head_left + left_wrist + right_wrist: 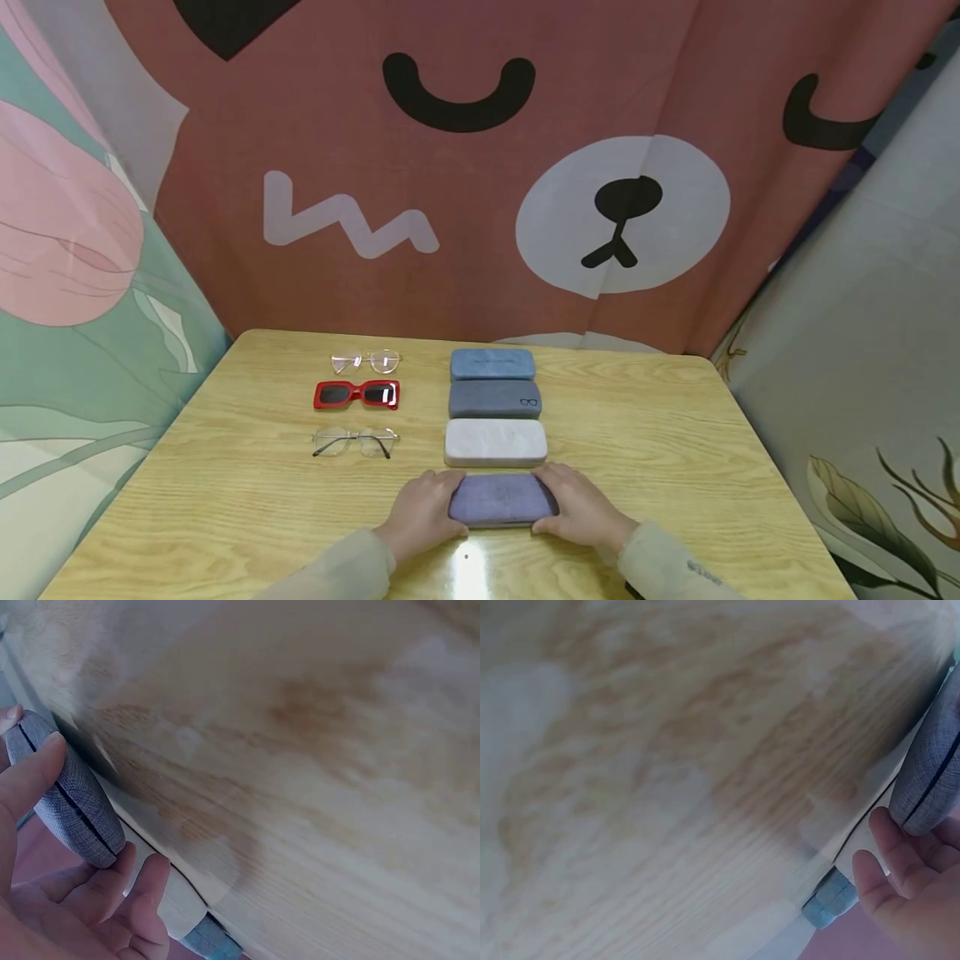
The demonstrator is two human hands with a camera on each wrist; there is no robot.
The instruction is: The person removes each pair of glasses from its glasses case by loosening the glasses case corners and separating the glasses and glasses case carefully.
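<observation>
A closed purple glasses case point(502, 500) is held at its two ends, near the front of the table. My left hand point(426, 512) grips the left end, thumb on the near side and fingers on the far side. At the right end, my right hand point(583, 507) grips it the same way. Both wrist views show the fabric case point(79, 799) with a dark seam along its end. Just beyond it lies a white glasses case point(495, 442), then a grey-blue case point(493, 399) with a small glasses mark, and a blue case point(492, 364) at the back.
Left of the cases, three pairs of glasses form a column: thin-framed glasses point(366, 362) at the back, red sunglasses point(357, 395) in the middle, metal-framed glasses point(356, 442) nearest. A wooden table point(660, 433) carries everything, with printed curtains point(465, 283) behind and at the sides.
</observation>
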